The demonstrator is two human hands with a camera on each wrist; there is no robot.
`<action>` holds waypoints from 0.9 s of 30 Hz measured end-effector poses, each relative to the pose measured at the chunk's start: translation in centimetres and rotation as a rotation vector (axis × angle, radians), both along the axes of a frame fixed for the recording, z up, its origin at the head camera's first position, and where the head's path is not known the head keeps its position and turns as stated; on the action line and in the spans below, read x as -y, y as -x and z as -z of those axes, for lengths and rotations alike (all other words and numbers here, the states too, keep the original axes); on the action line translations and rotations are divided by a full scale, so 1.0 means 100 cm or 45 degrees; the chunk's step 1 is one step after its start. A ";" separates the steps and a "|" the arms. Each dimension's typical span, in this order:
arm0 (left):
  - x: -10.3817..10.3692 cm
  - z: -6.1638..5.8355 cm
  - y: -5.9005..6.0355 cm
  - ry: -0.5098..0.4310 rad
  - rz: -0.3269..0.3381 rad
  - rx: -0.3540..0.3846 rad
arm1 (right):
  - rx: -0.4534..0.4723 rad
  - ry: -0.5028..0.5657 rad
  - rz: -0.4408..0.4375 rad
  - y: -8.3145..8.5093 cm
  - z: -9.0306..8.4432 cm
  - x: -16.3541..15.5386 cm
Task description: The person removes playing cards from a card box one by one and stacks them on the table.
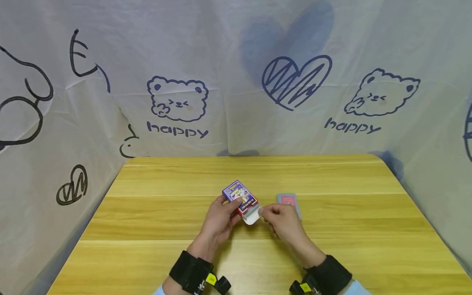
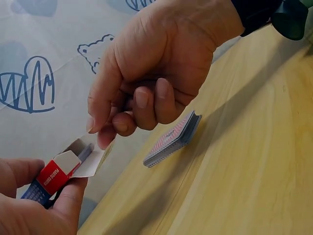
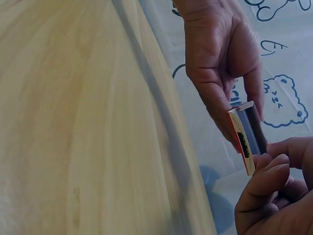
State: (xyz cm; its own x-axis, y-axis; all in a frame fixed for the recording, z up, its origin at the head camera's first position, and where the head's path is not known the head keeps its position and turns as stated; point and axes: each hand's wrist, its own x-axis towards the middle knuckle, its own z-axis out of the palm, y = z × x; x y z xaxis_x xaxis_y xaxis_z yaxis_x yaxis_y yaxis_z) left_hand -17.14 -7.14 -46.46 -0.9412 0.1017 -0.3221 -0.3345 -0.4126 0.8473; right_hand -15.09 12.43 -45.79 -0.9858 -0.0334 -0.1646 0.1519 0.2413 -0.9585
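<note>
Left hand (image 1: 217, 219) grips box (image 1: 241, 197), open flap end facing right; right hand (image 1: 282, 221) pinches flap (image 1: 252, 217); deck (image 1: 289, 201) on counter (image 1: 147, 229) just beyond.

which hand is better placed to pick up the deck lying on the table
Right. The right hand is beside the deck, pinching only the box flap. The left hand is gripping the box, farther away.
</note>
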 end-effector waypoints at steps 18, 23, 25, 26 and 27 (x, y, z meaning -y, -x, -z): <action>-0.005 -0.002 -0.005 -0.051 0.098 -0.042 | 0.123 0.274 0.150 0.003 0.005 0.002; -0.004 -0.002 -0.004 -0.050 0.116 -0.053 | 0.135 0.295 0.160 0.002 0.005 0.003; -0.004 -0.001 -0.003 -0.051 0.117 -0.054 | 0.140 0.307 0.155 0.002 0.005 0.004; -0.004 -0.001 -0.003 -0.050 0.115 -0.052 | 0.143 0.313 0.152 0.002 0.005 0.004; -0.003 -0.001 -0.003 -0.048 0.114 -0.054 | 0.147 0.317 0.149 0.002 0.005 0.004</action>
